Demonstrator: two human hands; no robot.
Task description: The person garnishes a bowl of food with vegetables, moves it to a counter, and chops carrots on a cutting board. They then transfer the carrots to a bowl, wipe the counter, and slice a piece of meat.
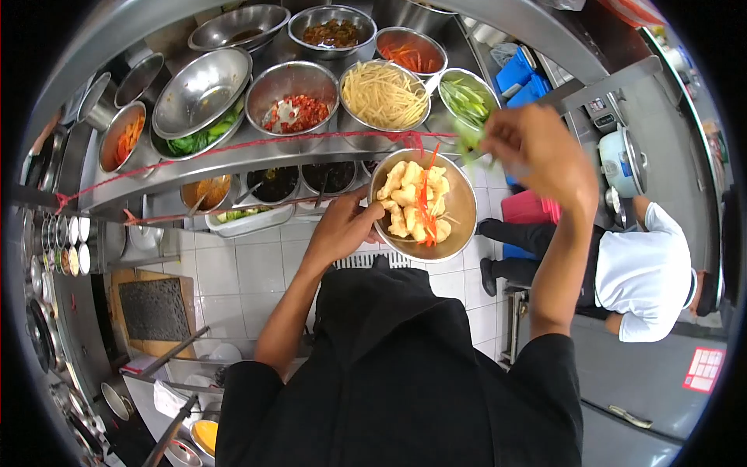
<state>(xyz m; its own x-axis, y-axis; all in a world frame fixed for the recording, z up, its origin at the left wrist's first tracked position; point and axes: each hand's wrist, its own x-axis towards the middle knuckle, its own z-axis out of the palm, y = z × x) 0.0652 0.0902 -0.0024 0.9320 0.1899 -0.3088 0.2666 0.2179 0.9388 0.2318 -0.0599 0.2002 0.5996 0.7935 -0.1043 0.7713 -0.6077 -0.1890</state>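
Observation:
My left hand [348, 227] grips the left rim of a metal bowl [461, 241], thumb over the edge. In the bowl lie pale golden fried pieces [403, 196] topped with thin red strips [424, 204] and a few pale shreds. My right hand [541, 144], slightly blurred, is closed on some green vegetable strips [469, 142], above and right of that bowl. Just beyond it sits a bowl of cut green vegetable strips [464, 97]. Beside that stand a bowl of pale yellow shreds [384, 95] and a bowl of red-orange strips [406, 57].
The metal shelf [311, 146] also carries chopped red pieces [298, 114], leafy greens [198, 136] and a tilted empty bowl [202, 93]. A red string [257, 142] runs along its edge. Dark sauces [272, 184] stand underneath. At right, a person in a white shirt [642, 272] stands near a rice cooker [621, 162].

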